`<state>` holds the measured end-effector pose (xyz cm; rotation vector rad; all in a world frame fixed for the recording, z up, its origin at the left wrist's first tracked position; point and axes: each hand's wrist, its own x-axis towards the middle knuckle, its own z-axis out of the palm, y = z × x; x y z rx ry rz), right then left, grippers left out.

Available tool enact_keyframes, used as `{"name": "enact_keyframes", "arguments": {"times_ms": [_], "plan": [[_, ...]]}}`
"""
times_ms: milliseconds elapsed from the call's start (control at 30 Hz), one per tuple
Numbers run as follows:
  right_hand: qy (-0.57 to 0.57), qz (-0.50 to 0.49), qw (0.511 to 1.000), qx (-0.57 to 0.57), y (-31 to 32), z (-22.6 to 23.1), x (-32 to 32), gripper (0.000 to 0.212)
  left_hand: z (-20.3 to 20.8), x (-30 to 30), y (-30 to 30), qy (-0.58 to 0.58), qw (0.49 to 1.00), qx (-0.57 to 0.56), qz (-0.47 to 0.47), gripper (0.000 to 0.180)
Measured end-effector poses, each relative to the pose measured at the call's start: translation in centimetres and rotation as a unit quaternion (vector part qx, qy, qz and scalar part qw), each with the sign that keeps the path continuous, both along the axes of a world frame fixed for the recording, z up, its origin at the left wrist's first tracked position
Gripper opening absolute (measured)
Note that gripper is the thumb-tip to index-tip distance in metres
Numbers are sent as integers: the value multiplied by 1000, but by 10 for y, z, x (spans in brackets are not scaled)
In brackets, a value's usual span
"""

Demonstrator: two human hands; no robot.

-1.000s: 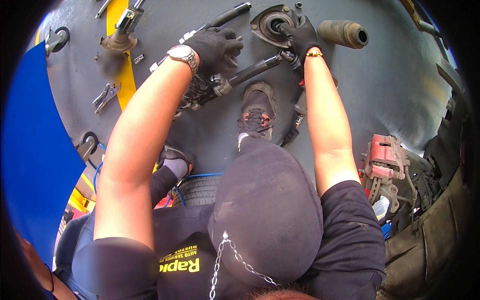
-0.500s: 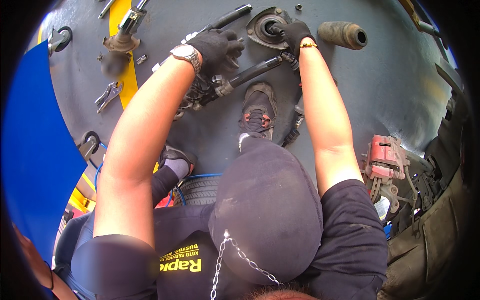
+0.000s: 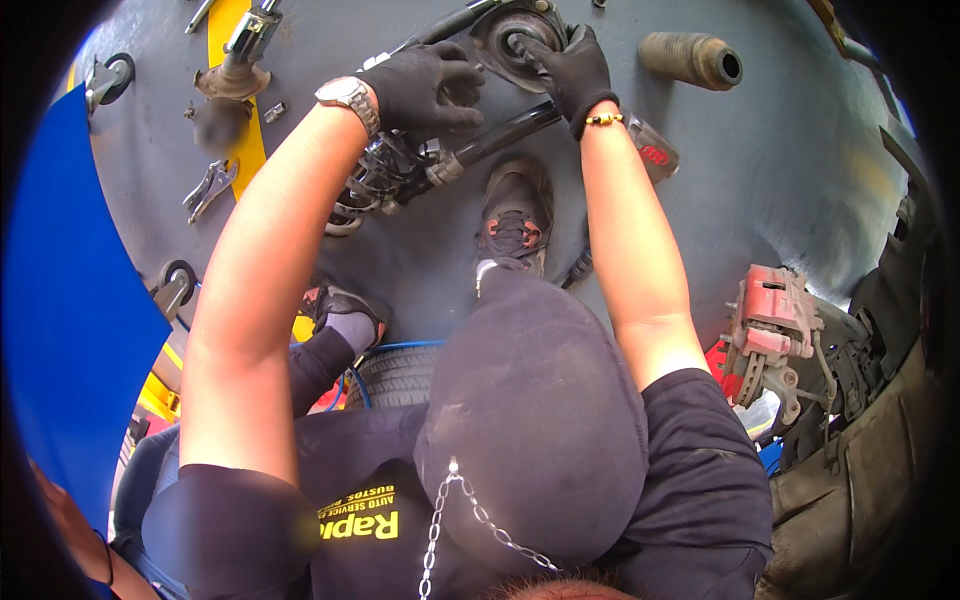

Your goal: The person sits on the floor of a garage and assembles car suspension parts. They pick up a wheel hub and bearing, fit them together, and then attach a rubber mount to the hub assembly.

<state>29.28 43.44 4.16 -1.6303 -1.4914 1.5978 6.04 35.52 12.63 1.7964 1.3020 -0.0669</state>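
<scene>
My gloved right hand (image 3: 577, 75) grips a round black strut mount (image 3: 492, 48), its fingers at the centre and near edge. Just left of it, my gloved left hand (image 3: 430, 88) hovers palm down with fingers apart and loosely bent, seemingly empty. Beneath the left hand lies a coil spring (image 3: 362, 185), partly hidden, clamped in a spring compressor whose black threaded bar (image 3: 508, 130) points toward my right hand. Another bar (image 3: 425, 35) shows beyond the left hand. Under my right wrist sits a power tool (image 3: 655, 152), mostly covered by the forearm.
A ribbed dust boot (image 3: 685, 58) lies to the right. On the left are locking pliers (image 3: 210, 188), a small socket (image 3: 275, 112) and a rusty strut (image 3: 233, 75). My right shoe (image 3: 515, 215) stands close to the compressor. A red brake caliper (image 3: 772, 305) hangs at right.
My right hand has drawn the strut mount up and left, tilting it, and gripped it nearer its edge. My left hand has shifted slightly left. More of the power tool shows by my right wrist.
</scene>
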Motion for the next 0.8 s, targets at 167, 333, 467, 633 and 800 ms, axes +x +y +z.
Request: {"name": "enact_keyframes", "arguments": {"times_ms": [167,333,467,633,800], "plan": [[-65,103,980,157,-18,-26,3,63,-20,-4,-2,-120,955,-142,231,59],[33,96,986,136,-40,-23,13,61,20,2,24,-89,970,-105,199,86],[60,83,995,8,-54,33,-19,64,10,-6,13,-154,952,-119,235,85],[66,117,989,61,-56,5,-7,70,-22,-8,5,-170,955,-74,233,80],[73,166,971,154,-67,8,-4,74,-36,-3,-6,-145,929,-14,341,78]]}}
